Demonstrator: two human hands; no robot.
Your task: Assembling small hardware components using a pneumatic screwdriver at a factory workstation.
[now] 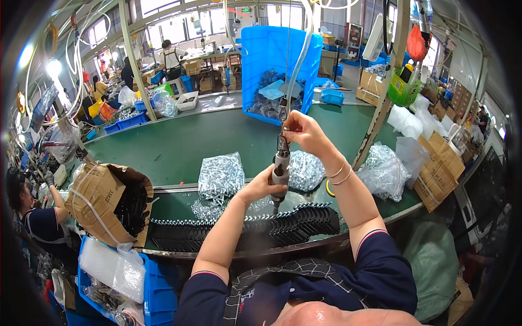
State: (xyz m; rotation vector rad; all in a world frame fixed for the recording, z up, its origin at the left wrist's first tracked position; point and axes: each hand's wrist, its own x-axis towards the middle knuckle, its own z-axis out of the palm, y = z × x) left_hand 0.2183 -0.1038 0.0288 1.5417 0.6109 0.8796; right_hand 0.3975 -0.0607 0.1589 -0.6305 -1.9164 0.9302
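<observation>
Bright windows and hanging hoses back a crowded workshop, where other people sit or stand at their places; across it curves a long green worktop (179, 157), with a tall blue plastic bin (280, 49) of dark parts at its far side. Upright over the near edge hangs a grey metal cylindrical power driver (281, 173), its narrow tip pointing down to a long row of slim black parts (244, 236), whose upper ends are lined with small silver screws; whether the tip touches one is too small to tell.

Curled around the driver's body, the fingers of the left hand (259, 187) are closed on it; the right hand (307, 135) is raised above, its fingers pinched together on the dark metal hanging fitting (283, 142) at the driver's top.

Behind the row lie a clear plastic bag of silver screws (221, 174), spilling loose pieces toward the row, and a second bag of silver hardware (305, 170) just right of the driver; left of the row, an open brown cardboard box (98, 198) holds more black parts.
</observation>
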